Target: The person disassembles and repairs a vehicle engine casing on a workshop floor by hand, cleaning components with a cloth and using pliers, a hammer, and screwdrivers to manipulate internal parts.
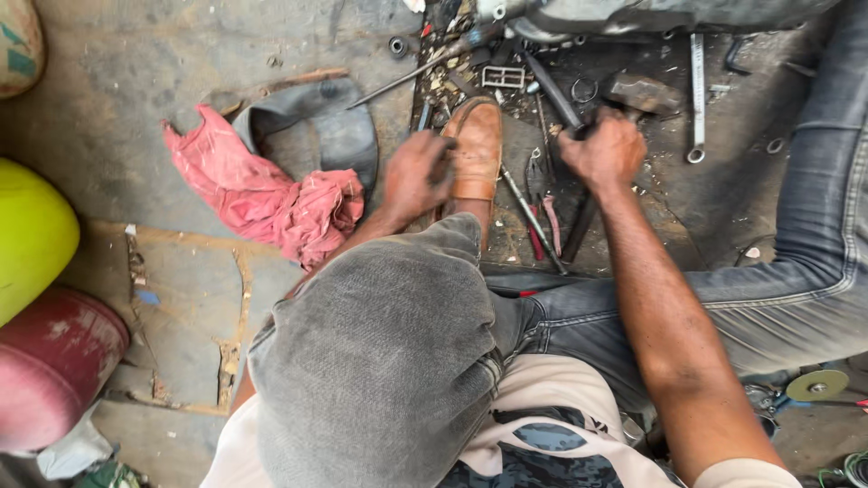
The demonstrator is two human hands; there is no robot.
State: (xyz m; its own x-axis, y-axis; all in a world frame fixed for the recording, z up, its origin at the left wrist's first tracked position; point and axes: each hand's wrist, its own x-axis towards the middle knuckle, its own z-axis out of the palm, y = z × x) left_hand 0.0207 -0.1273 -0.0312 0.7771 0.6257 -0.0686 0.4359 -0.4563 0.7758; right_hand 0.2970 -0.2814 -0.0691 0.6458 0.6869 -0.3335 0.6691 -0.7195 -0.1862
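We grip a hammer (633, 95) in our right hand (604, 152), the fingers (588, 145) wrapped tight around its dark handle, which runs down and left from the fist; the heavy metal head sits just above and to the right of the knuckles, over the grimy floor (136, 63). Our left hand (414, 176) rests against the side of our tan leather shoe (476, 149), fingers curled and pressed to its edge; whether they pinch anything small there we cannot tell. The shoe points upward in the view, planted between the two hands.

Around the shoe lies a scatter of tools: pliers with red grips (541, 226) just to its right, a long screwdriver (425, 65) above it, and a ring spanner (696, 99) farther right. Left of our left hand a crumpled red rag (262, 194) lies against a piece of black rubber tube (339, 126). Our grey-clad knee (380, 361) fills the foreground, with the other leg in blue jeans (814, 262) stretching right.
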